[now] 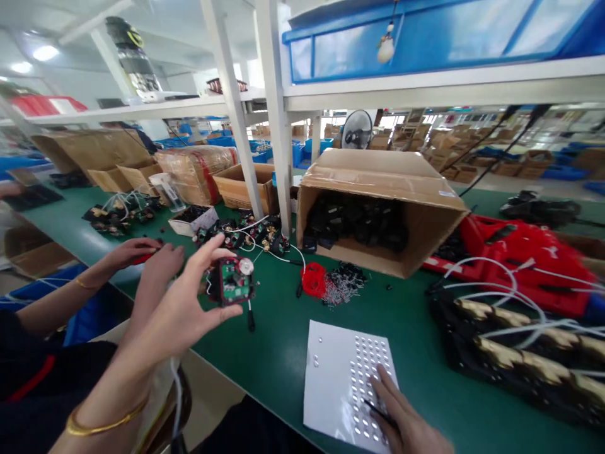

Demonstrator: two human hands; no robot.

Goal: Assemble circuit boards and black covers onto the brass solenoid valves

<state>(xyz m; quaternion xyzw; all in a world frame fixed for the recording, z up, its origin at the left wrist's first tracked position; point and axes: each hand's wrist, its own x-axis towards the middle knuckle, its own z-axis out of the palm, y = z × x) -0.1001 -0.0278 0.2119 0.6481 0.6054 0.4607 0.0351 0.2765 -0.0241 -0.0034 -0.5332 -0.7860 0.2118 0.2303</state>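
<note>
My left hand (182, 309), with a gold bangle on its wrist, is raised above the green table's near edge. Its thumb and fingertips pinch a small black-and-red part with a green circuit board (234, 282) and a white round piece on top; a black lead hangs below it. My right hand (401, 419) rests at the bottom on a white sheet of small raised dots (331, 372). It holds a thin black tool (378, 413) against the sheet.
A co-worker's two hands (142, 255) work at the left over something red. An open cardboard box (378, 189) lies on its side with black parts inside. Nearby are a red coil (313, 279), loose small parts, red trays (520, 252), wired black units (520, 340) and white shelf posts.
</note>
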